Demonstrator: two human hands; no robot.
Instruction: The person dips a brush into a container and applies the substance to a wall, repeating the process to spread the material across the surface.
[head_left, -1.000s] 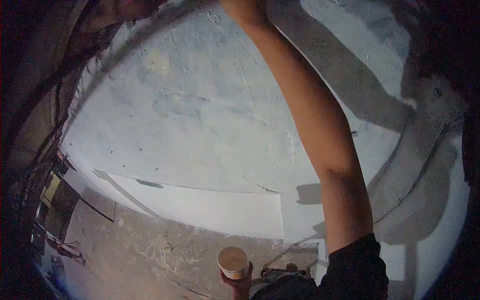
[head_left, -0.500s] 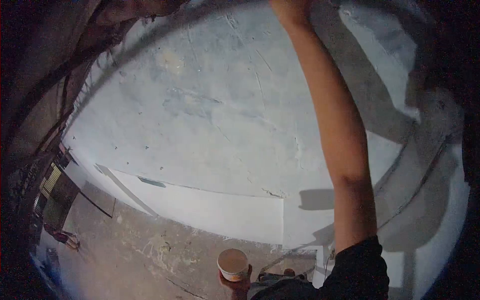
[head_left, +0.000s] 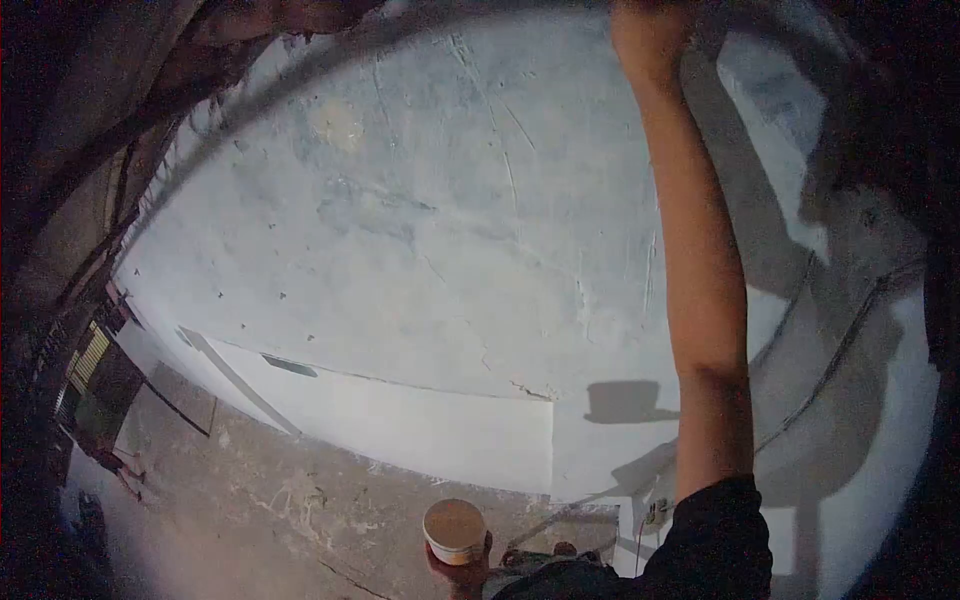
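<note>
Where the wall (head_left: 420,260) fills most of the view, grey and patchy up high, whiter and smoother down low. Held low at the bottom edge, a small round tub (head_left: 454,530), pale on the sides and brownish on top, with what is inside too dim to make out. Wrapped around the underside of the tub, the left hand (head_left: 462,572), fingers curled on it, mostly cut off by the bottom of the view. Stretched far up along the right side, a bare arm (head_left: 700,270) with a black sleeve (head_left: 715,545) at the shoulder. Right at the top edge, the right hand (head_left: 650,30), up against the wall, dark and half cut off, so cannot tell if the fingers are curled or loose, or if anything is in them. Behind the arm, a big dark shadow (head_left: 740,190) on the wall, and a small square shadow (head_left: 625,400) lower down. Below the wall, a rough dirty floor (head_left: 290,500), with something striped and yellowish (head_left: 85,360) far off at the left, too small and blurry to name. All around the round view, black corners, hiding the edges of the room.
</note>
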